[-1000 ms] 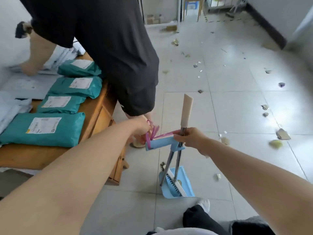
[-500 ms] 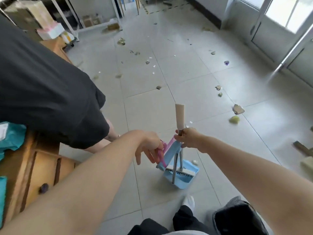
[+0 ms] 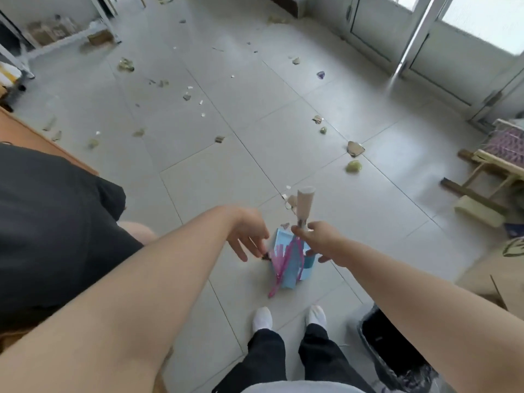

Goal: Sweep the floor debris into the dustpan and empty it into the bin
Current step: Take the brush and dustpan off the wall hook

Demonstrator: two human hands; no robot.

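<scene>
Right hand: your right hand (image 3: 320, 242) curls thumb and forefinger round the handle (image 3: 304, 207), just below its beige grip, which stands upright.
Left hand: your left hand (image 3: 249, 236) points its fingers down, mostly straight. The tips meet a small dark part beside the pink strips (image 3: 279, 275); you cannot tell whether they pinch it.
Hands together: near each other but apart.
Dustpan: the blue dustpan (image 3: 287, 277) sits directly under your hands, ahead of your feet (image 3: 262, 319) in white socks. You cannot tell whether it touches the floor (image 3: 198, 171).
Debris: scraps (image 3: 354, 148) lie scattered over the tiles, well beyond the dustpan.
Bin: a bin (image 3: 394, 344) with a black liner stands under your right forearm.
Left side: another person (image 3: 51, 228) in black stands by the wooden counter (image 3: 25, 131).
</scene>
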